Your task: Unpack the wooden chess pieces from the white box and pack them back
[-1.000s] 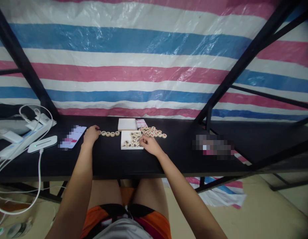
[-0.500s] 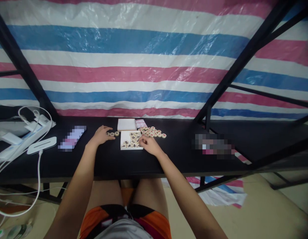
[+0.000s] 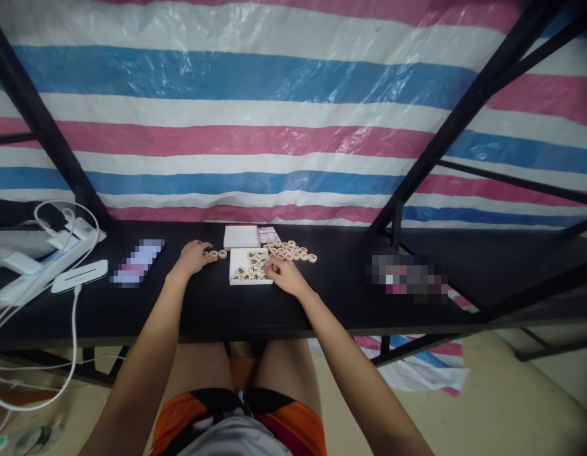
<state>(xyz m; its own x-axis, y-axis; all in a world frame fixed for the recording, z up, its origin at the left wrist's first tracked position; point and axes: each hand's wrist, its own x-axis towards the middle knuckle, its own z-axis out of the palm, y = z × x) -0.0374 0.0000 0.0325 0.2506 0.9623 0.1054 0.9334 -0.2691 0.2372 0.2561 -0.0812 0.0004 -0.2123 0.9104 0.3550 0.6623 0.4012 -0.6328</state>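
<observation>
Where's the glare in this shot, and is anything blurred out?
Head view: white glints streak the striped sheet; head view: mosaic blocks cover the pale flat item and a darker patch to the right; head view: markings on the round pieces look small and soft.

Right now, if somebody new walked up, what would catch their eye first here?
Probably the striped sheet in red, white and blue, filling the background behind the black table. Next, perhaps the open white box of dark-marked pieces in front of the person, with the right hand at its right side. Red-marked pieces lie clustered just beyond that hand.
</observation>
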